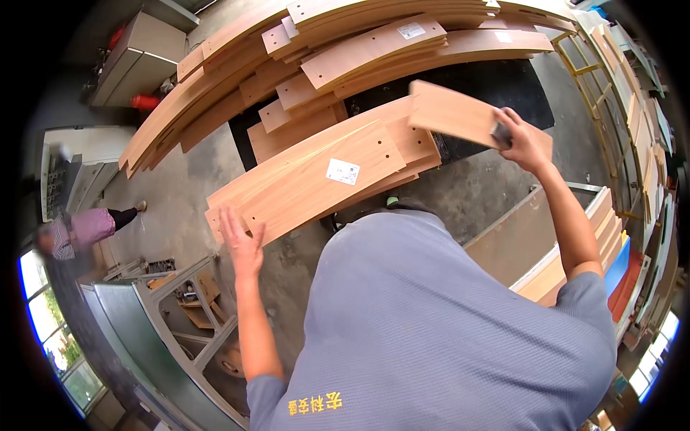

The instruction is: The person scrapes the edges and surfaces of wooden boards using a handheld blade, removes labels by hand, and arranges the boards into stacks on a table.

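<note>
My right hand [528,144] is closed near the right end of a short wood-coloured board [453,113], which looks slightly blurred. A small dark block [501,135] sits under the fingers of that hand, against the board's face; its exact kind is unclear. My left hand [242,241] has its fingers spread at the left end of a longer board [302,190] with a white label [343,172] and dark holes. That board lies at an angle on other similar boards. The short board's left end overlaps the right end of this stack in view; contact between them cannot be told.
Stacks of wooden boards [374,52] lie beyond, partly over a black mat [496,86]. A metal-framed cart [194,309] stands at left, and more panels [575,262] lean at right beside a yellow rack [591,90]. Another person [93,224] is at far left.
</note>
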Demonstrator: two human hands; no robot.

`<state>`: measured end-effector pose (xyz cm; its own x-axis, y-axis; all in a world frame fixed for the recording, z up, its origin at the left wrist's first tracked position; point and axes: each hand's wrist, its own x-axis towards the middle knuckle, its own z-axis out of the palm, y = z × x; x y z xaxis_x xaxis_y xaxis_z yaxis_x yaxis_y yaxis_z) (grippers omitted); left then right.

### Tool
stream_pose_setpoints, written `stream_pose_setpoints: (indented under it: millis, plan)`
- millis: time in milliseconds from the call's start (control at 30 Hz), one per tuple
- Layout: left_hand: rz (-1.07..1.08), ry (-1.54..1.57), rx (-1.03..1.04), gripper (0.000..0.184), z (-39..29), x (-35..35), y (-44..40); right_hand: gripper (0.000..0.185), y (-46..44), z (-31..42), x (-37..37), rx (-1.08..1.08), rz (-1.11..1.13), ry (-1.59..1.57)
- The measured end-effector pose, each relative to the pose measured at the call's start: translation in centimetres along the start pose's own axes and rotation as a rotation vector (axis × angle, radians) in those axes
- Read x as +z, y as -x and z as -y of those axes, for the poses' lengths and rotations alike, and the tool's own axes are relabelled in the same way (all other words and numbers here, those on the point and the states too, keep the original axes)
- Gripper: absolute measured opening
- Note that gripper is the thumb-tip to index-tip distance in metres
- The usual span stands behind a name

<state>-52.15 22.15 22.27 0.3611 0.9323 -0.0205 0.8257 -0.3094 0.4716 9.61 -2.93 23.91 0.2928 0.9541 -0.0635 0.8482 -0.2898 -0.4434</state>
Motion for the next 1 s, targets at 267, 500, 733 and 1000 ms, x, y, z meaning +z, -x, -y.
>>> stream_pose_setpoints:
  millis: [267, 500, 733, 1000]
  plan:
    - [0.224, -0.329, 0.424, 0.094, -17.1, 10.5, -4.8, 0.097, 2.4, -15.7, 8.4, 0.539, -0.056, 0.024]
    - [0.199, -0.228, 0.761, 0.085, -26.1, 17.0, -7.4, 0.071, -3.2, -15.1, 11.4, 0.523, -0.131, 0.130]
    - [0.216, -0.408, 0.331, 0.086, -9.4, 6.7, -2.5, 0.051, -8.8, 10.3, 4.5, -0.224, 0.044, -0.334]
    - [0.030, -0.103, 0.061, 0.087, 3.1, 1.8, 2.1, 0.047, -11.7, 16.8, 5.7, -0.339, 0.139, -0.038]
